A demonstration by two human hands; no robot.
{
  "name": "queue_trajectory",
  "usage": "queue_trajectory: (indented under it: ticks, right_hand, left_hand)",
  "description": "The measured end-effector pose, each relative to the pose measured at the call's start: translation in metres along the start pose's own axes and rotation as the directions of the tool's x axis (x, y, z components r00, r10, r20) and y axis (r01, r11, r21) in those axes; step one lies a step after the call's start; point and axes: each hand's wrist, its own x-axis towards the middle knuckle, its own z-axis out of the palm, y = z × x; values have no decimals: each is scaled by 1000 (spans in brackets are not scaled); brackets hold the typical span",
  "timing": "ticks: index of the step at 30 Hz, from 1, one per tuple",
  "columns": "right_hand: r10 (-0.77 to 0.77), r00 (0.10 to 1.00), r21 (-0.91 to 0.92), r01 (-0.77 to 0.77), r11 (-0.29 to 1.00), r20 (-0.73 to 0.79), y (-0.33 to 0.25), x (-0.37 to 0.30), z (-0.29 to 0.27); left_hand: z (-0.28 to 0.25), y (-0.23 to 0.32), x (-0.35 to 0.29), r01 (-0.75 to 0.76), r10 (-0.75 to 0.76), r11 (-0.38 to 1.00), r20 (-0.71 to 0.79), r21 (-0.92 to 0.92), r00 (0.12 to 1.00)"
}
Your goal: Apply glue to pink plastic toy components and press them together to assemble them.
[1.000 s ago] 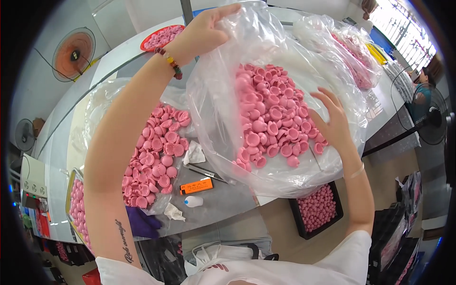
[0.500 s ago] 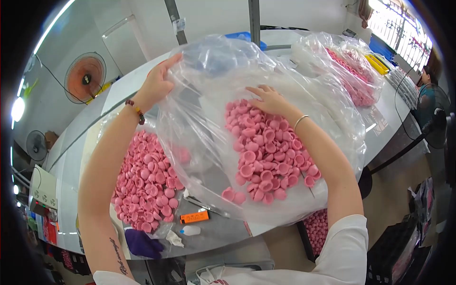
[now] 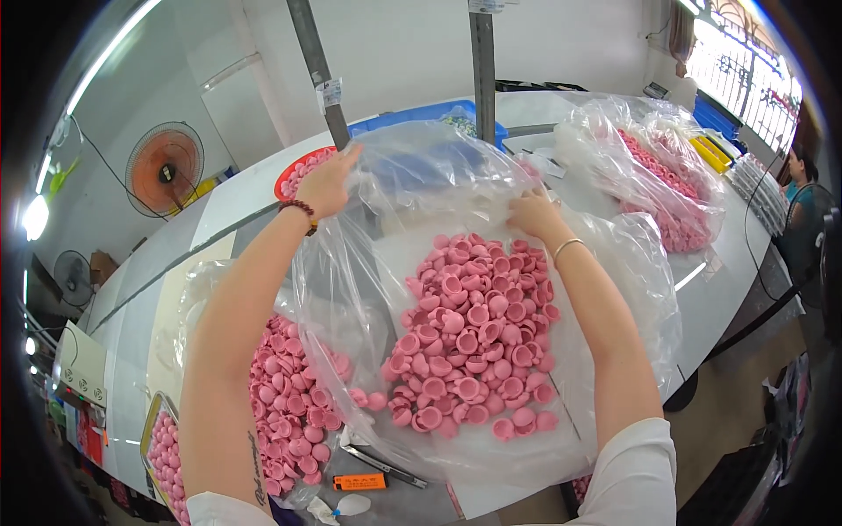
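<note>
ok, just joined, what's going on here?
A person's left hand holds the edge of a large clear plastic bag; the right hand is at the bag's far side, its grip unclear. Small pink cup-shaped pieces lie heaped in front of the person, with a second pink heap to the left.

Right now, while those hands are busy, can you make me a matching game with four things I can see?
Column one:
1. Left hand
2. Heaped pieces
3. Small box near the table's front edge
4. Tray by the metal posts

Column two:
A. Orange
B. Blue
C. Holding the clear bag
D. Pink

Right pairs: 1-C, 2-D, 3-A, 4-B
</note>
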Motion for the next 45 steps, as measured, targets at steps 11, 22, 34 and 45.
queue_trajectory:
  ticks: [11, 22, 34, 45]
  right_hand:
    - [-79, 946, 646, 273, 712, -313, 59, -20, -36]
    - [-374, 857, 921, -390, -22, 354, 42, -53, -92]
    - [5, 941, 882, -319, 347, 338, 47, 54, 17]
    - [-690, 609, 889, -444, 111, 390, 12, -43, -40]
  left_hand:
    - [69, 75, 12, 99, -190, 974, 496, 204, 847]
    - [84, 95, 11, 310, 35, 789, 543, -530, 839]
    - [40, 132, 16, 435, 113, 507, 558, -744, 822]
    - [58, 72, 55, 217, 73, 583, 316, -783, 946]
